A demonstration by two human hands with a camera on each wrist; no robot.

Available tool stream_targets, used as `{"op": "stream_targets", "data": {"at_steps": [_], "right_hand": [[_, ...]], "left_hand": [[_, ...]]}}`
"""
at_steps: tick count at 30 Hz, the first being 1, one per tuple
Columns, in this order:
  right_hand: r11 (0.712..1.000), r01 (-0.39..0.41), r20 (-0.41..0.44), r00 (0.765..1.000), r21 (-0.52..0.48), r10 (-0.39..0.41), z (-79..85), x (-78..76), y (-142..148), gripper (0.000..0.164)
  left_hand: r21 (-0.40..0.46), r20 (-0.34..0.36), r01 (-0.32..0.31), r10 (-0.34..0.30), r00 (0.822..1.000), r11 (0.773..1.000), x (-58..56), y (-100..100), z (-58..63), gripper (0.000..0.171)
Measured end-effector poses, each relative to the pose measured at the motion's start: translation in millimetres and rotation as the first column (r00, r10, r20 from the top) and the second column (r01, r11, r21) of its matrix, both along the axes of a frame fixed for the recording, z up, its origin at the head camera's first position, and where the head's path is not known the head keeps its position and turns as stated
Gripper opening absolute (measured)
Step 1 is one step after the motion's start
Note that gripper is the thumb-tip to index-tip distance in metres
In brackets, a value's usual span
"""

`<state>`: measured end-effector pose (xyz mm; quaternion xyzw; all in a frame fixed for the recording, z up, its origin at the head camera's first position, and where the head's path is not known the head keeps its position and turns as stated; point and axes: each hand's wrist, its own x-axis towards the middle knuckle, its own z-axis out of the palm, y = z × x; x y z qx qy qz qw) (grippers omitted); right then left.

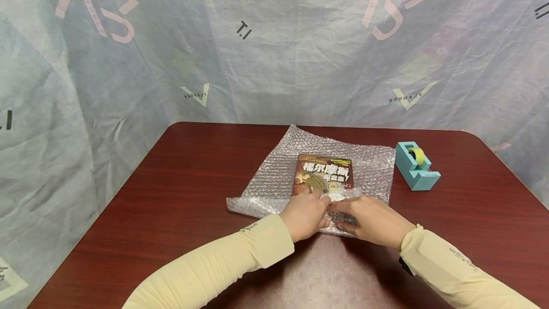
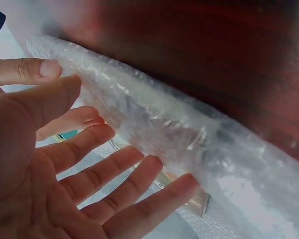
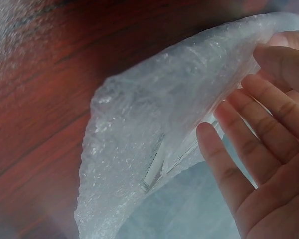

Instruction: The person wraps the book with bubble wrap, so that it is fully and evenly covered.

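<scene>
A: So where's the book [image 1: 326, 168] in all this?
B: Lying on the bubble wrap [image 1: 375, 168] on the red table [image 1: 171, 180], near end covered where the wrap folds over.
A: And the hands?
B: Left hand [image 1: 305, 213] and right hand [image 1: 374, 218] are side by side on that near fold, fingers apart and loosely straight, touching it. Teal tape dispenser [image 1: 420, 180]'s just right of the wrap.
</scene>
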<state>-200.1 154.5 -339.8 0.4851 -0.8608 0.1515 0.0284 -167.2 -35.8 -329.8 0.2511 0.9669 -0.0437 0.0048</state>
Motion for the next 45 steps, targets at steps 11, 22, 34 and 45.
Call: {"op": "stream_targets", "data": {"at_steps": [11,22,34,45], "right_hand": [[1.0,-0.012,0.019,1.0,0.001,0.012,1.1,0.2,-3.2,0.029],[0.98,0.189,0.078,0.978,0.06,-0.194,11.1,0.2,2.3,0.029],[0.824,0.545,0.099,0.821,0.155,-0.562,8.5,-22.9,46.1,0.044],[0.764,0.599,0.213,0.736,0.24,-0.643,6.8,-28.0,60.2,0.07]], "left_hand": [[-0.003,-0.033,0.005,-0.006,0.999,1.0,4.7,-3.2,0.9,0.039],[0.004,-0.038,-0.006,0.006,0.999,1.0,0.1,-6.8,-5.5,0.042],[-0.016,-0.015,-0.009,0.009,1.0,1.0,-3.3,-7.7,-1.9,0.04],[-0.038,-0.031,0.004,-0.005,1.0,0.999,-3.6,-5.6,-0.7,0.037]]}}
